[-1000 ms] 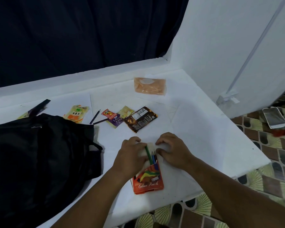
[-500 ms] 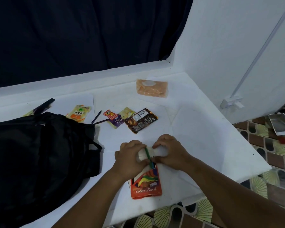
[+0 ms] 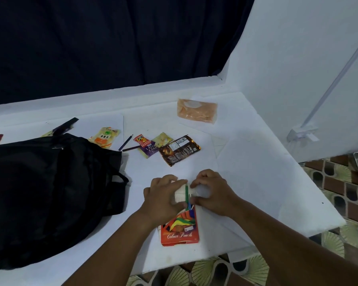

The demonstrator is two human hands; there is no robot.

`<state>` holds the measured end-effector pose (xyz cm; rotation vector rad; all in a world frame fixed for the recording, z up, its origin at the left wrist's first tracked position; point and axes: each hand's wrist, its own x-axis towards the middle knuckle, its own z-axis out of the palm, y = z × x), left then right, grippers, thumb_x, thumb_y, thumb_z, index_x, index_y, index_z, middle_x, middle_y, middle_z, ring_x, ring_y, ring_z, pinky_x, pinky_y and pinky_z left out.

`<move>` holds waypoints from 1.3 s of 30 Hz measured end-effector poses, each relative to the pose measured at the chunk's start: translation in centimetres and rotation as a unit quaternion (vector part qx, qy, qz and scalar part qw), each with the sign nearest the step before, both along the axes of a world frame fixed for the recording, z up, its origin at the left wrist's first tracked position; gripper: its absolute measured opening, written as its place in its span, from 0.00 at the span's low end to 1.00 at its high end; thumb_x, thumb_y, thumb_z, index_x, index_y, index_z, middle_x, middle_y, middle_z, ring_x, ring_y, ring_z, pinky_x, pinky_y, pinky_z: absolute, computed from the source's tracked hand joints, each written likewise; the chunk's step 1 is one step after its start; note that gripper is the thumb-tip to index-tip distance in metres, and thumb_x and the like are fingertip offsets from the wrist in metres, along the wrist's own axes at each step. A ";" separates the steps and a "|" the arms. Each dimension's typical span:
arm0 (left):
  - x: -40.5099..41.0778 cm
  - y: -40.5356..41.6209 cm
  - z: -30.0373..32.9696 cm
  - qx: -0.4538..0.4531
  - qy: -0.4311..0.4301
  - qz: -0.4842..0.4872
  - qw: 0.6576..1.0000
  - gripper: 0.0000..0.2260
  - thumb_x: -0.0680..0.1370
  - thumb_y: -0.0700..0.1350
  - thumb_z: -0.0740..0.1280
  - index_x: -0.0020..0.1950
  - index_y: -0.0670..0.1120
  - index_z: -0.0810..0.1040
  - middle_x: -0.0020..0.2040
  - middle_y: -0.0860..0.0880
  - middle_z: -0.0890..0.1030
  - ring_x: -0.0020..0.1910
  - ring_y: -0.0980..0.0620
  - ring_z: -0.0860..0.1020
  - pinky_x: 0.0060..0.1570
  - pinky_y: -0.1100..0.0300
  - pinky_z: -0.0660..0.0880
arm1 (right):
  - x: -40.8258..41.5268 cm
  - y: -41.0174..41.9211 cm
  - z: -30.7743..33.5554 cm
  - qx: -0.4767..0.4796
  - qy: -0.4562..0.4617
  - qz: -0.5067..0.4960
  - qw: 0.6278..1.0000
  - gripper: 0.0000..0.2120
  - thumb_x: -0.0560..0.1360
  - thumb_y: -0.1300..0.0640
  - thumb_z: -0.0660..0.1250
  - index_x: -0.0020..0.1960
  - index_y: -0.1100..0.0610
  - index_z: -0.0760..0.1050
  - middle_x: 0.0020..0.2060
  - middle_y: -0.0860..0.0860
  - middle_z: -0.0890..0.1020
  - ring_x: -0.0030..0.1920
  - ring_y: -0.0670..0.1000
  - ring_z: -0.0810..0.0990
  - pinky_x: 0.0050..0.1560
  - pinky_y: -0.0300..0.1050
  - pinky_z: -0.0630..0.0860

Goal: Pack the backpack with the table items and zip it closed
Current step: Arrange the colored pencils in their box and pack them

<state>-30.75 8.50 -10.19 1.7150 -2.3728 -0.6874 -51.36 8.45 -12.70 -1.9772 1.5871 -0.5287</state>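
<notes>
Down near the table's (image 3: 256,182) front edge, the left hand (image 3: 161,198) and right hand (image 3: 213,193) both curl their fingers around the white open flap end of an orange colour pencil box (image 3: 180,230), where a green pencil (image 3: 187,195) sticks out. Left of them lies the black backpack (image 3: 50,193); snack packets (image 3: 180,149) lie further back.

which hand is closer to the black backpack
Left. The left hand holds the top of the pencil box, just right of the backpack. The right hand holds the box's far side, farther away.
</notes>
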 end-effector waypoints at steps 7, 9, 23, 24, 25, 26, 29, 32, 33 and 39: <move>0.2 -0.3 0.4 0.027 0.001 -0.002 1.000 0.27 0.71 0.60 0.74 0.68 0.62 0.71 0.73 0.58 0.64 0.71 0.52 0.60 0.65 0.49 0.60 | 0.1 0.3 0.5 0.043 0.074 0.065 0.994 0.49 0.54 0.28 0.78 0.70 0.42 0.67 0.66 0.42 0.65 0.66 0.44 0.61 0.65 0.44 0.60; 0.1 -0.3 0.5 0.032 -0.003 -0.004 0.999 0.29 0.71 0.60 0.74 0.70 0.63 0.70 0.74 0.57 0.64 0.72 0.51 0.59 0.66 0.48 0.60 | 0.1 0.2 0.4 0.034 0.075 0.065 0.994 0.49 0.55 0.28 0.77 0.71 0.43 0.67 0.65 0.42 0.65 0.65 0.43 0.61 0.64 0.43 0.60; 0.1 0.6 0.2 0.023 0.042 0.035 0.998 0.12 0.73 0.56 0.74 0.56 0.62 0.83 0.75 0.59 0.66 0.73 0.53 0.59 0.69 0.48 0.58 | 0.4 0.1 -0.1 0.040 0.091 0.049 0.994 0.46 0.57 0.26 0.72 0.70 0.42 0.68 0.65 0.40 0.66 0.61 0.41 0.61 0.68 0.47 0.64; -0.1 0.7 0.1 0.017 0.044 0.043 0.998 0.11 0.73 0.57 0.75 0.55 0.62 0.83 0.75 0.59 0.67 0.73 0.53 0.60 0.69 0.48 0.58 | 0.4 0.1 0.0 0.042 0.091 0.049 0.994 0.46 0.57 0.26 0.72 0.71 0.42 0.68 0.65 0.40 0.66 0.63 0.42 0.62 0.68 0.47 0.64; -0.2 0.8 0.0 0.007 0.044 0.051 0.998 0.11 0.72 0.56 0.75 0.54 0.62 0.83 0.74 0.59 0.67 0.73 0.53 0.60 0.68 0.48 0.59 | 0.4 0.1 0.2 0.045 0.091 0.050 0.994 0.46 0.58 0.27 0.73 0.71 0.42 0.68 0.65 0.41 0.66 0.64 0.43 0.63 0.69 0.47 0.64; -0.4 0.9 -0.1 -0.001 0.041 0.058 0.997 0.11 0.72 0.56 0.76 0.54 0.62 0.83 0.74 0.59 0.67 0.73 0.53 0.61 0.68 0.49 0.59 | 0.4 0.1 0.3 0.048 0.091 0.051 0.993 0.46 0.58 0.27 0.73 0.71 0.43 0.68 0.66 0.41 0.66 0.65 0.43 0.63 0.69 0.47 0.64; -0.5 0.8 -0.3 -0.017 0.037 0.063 0.997 0.12 0.72 0.57 0.75 0.55 0.63 0.82 0.73 0.59 0.68 0.72 0.54 0.61 0.68 0.49 0.60 | 0.6 0.0 1.0 0.063 0.089 0.049 0.993 0.46 0.59 0.29 0.75 0.72 0.43 0.66 0.66 0.41 0.65 0.64 0.43 0.61 0.70 0.48 0.64; -0.2 0.5 -0.3 -0.013 0.022 0.052 0.998 0.15 0.73 0.57 0.74 0.59 0.64 0.81 0.73 0.59 0.69 0.72 0.53 0.63 0.69 0.48 0.61 | 0.9 0.1 2.2 0.074 0.104 0.057 0.990 0.45 0.61 0.33 0.77 0.73 0.44 0.65 0.66 0.44 0.65 0.66 0.46 0.63 0.70 0.49 0.64; -0.1 0.3 -0.3 -0.009 0.017 0.049 0.999 0.16 0.73 0.57 0.73 0.60 0.64 0.80 0.73 0.59 0.70 0.72 0.53 0.64 0.69 0.48 0.63 | 1.2 0.2 2.7 0.075 0.119 0.063 0.988 0.45 0.62 0.34 0.77 0.73 0.45 0.64 0.67 0.45 0.66 0.67 0.47 0.64 0.70 0.50 0.65; 2.0 -0.2 1.3 -0.024 0.242 0.074 0.967 0.09 0.76 0.43 0.74 0.53 0.56 0.84 0.61 0.54 0.81 0.64 0.56 0.76 0.63 0.54 0.76 | 2.4 -0.4 5.4 0.107 0.164 0.092 0.976 0.46 0.63 0.37 0.79 0.73 0.48 0.61 0.65 0.49 0.72 0.64 0.50 0.71 0.60 0.51 0.76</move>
